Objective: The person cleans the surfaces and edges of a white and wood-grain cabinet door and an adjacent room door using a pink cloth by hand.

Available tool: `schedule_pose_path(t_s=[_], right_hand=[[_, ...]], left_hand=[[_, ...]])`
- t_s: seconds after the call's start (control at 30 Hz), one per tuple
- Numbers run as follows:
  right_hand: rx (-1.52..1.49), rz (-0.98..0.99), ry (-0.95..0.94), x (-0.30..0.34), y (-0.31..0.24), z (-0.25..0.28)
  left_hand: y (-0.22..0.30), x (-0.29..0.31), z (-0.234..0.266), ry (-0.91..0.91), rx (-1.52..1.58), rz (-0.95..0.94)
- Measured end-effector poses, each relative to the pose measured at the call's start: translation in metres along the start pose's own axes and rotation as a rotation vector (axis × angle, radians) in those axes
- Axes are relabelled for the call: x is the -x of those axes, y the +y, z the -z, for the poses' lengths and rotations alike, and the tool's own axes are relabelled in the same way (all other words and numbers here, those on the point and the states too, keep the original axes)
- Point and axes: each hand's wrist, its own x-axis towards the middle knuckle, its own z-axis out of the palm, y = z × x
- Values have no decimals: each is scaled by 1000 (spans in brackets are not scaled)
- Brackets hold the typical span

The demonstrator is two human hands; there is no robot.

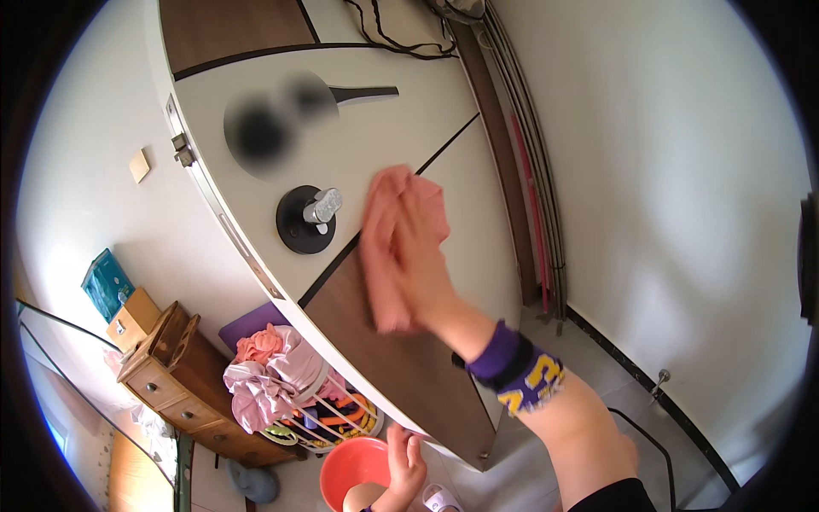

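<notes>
My right hand (420, 277) presses a pink cloth (386, 256) against the face of a white and brown door (401, 128), its fingers spread over the folds. The cloth lies just right of the door's round black lock plate (294, 224), which carries a silver handle (323, 206). A purple wristband (519, 367) circles my right wrist. Lower down, my left hand (406, 468) is beside the door's edge, fingers raised and apart, with nothing seen in it. Whether it touches the door I cannot tell. Behind it is a red basin (345, 465).
A white basket (328, 418) heaped with clothes stands behind the door's edge, beside a wooden drawer cabinet (183, 388). Long poles (533, 171) lean in the corner by the hinge side. A metal doorstop (661, 380) sticks out low on the right wall. Black cables (388, 34) hang at the top.
</notes>
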Motion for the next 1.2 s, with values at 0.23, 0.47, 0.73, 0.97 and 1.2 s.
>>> schedule_pose_path(t_s=[0.23, 0.47, 0.73, 0.97, 1.2], right_hand=[[-62, -87, 65, -8, 20, -13], [-2, -83, 77, 20, 6, -15], [-3, -1313, 193, 167, 29, -3], [9, -1359, 85, 418, 39, -35], [242, -568, -113, 251, -78, -6]], left_hand=[[63, -26, -6, 92, 319, -74], [56, -25, -6, 152, 362, -71], [61, -19, -5, 225, 276, -50], [67, -26, -17, 146, 314, -108], [81, -14, -16, 106, 440, -31]])
